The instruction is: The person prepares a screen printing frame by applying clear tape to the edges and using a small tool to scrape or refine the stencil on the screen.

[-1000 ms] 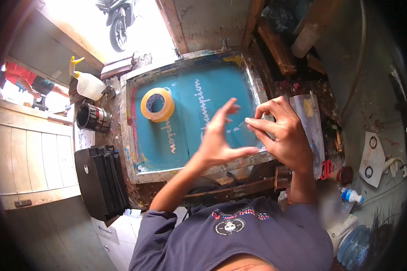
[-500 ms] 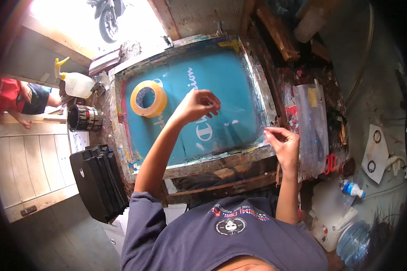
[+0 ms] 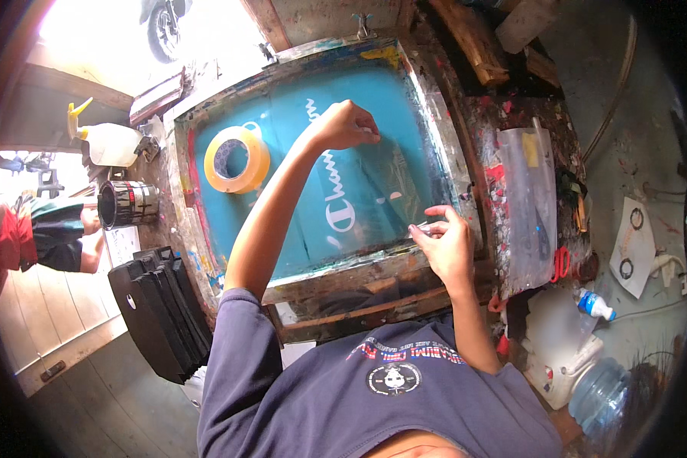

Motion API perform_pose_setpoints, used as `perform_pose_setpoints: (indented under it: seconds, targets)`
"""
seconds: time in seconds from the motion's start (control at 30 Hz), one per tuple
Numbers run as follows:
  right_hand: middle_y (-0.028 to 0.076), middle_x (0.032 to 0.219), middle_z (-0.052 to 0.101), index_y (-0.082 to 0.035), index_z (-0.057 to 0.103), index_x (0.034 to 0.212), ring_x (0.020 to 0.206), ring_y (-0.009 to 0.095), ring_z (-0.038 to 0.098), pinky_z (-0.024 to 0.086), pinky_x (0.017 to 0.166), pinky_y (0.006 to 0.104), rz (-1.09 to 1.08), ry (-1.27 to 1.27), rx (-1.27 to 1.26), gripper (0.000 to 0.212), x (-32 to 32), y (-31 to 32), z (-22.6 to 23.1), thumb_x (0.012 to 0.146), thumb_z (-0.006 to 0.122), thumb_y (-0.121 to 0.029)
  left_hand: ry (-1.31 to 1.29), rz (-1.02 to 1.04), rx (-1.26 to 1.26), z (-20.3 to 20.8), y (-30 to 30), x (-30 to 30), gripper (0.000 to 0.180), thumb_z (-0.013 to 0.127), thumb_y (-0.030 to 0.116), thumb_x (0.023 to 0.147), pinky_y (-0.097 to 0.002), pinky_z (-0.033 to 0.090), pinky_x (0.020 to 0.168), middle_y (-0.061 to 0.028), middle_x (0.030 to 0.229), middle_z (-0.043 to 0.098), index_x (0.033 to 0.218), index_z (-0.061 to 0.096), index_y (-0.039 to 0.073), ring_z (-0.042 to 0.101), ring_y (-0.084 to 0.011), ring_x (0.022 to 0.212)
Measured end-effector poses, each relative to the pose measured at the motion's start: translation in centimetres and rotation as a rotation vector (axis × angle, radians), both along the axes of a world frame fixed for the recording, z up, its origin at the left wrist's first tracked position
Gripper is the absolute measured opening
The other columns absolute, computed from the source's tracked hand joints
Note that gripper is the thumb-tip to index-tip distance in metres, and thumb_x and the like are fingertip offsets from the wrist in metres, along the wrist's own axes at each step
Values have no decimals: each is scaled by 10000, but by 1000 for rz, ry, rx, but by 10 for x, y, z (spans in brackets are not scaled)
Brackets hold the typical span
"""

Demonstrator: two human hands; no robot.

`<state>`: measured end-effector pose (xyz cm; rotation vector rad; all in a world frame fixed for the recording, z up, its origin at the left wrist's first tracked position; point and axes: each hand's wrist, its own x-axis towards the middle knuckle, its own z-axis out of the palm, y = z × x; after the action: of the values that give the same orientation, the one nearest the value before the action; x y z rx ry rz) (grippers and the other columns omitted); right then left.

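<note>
A screen-printing frame point(image 3: 454, 145) with teal mesh point(image 3: 282, 237) and pale lettering lies flat before me. Over the right half of the mesh, my left hand point(image 3: 343, 124) is closed in a pinch. My right hand point(image 3: 448, 246) pinches with thumb and fingers above the frame's near right corner, its index finger raised. Between the two hands a strip of clear tape point(image 3: 395, 177) shows faintly, slanting above the mesh; its ends are hidden in my fingers. A wide roll of yellowish clear tape point(image 3: 258, 159) rests on the mesh, left of my left forearm.
A spray bottle point(image 3: 113, 145), a paint-marked can point(image 3: 133, 204) and a stack of black panels point(image 3: 156, 313) line the left side. To the right are a clear plastic sleeve point(image 3: 523, 229), red-handled scissors point(image 3: 561, 263) and a small bottle point(image 3: 595, 305). Another person point(image 3: 34, 233) is far left.
My left hand has moved up and slightly right. My right hand has come left and down over the frame's corner. The view has shifted a little, and the other person has moved.
</note>
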<state>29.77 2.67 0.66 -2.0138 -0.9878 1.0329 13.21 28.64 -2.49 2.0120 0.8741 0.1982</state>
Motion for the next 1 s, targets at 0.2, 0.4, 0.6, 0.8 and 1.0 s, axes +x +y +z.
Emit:
perform_pose_setpoints:
  seconds: [0.2,0.4,0.6,0.8,1.0]
  targets:
    - [121,759,734,-32,524,1116,657,148,688,500,605,298,85,-197,34,438,-10,0,-7,786,810,-70,-63,-48,49,-12,4,5,216,799,176,763,-329,571,781,-105,885,764,943,776,59,736,-213,813]
    - [101,772,742,-74,500,1107,700,262,711,496,682,382,131,-319,-33,473,-13,2,1,772,826,-146,-109,-12,72,-9,-3,3,287,823,181,752,-329,556,743,-101,878,764,1003,752,62,726,-185,796]
    - [86,790,748,-99,471,1114,735,309,697,481,701,421,156,-350,-101,497,-14,4,5,772,820,-186,-180,49,43,-12,-9,-4,352,848,215,739,-313,526,702,-91,873,765,1036,734,64,702,-157,761]
    - [74,795,748,-110,450,1138,807,337,698,484,723,442,179,-392,-148,520,-16,6,7,778,812,-208,-224,117,31,-17,-15,-9,382,875,241,721,-305,522,701,-79,867,766,1029,734,65,691,-137,767]
    - [66,802,748,-118,445,1155,823,333,704,492,743,448,177,-398,-186,528,-17,7,7,783,808,-215,-231,141,45,-17,-18,-8,389,884,242,718,-294,521,699,-79,863,764,1029,733,64,686,-125,762]
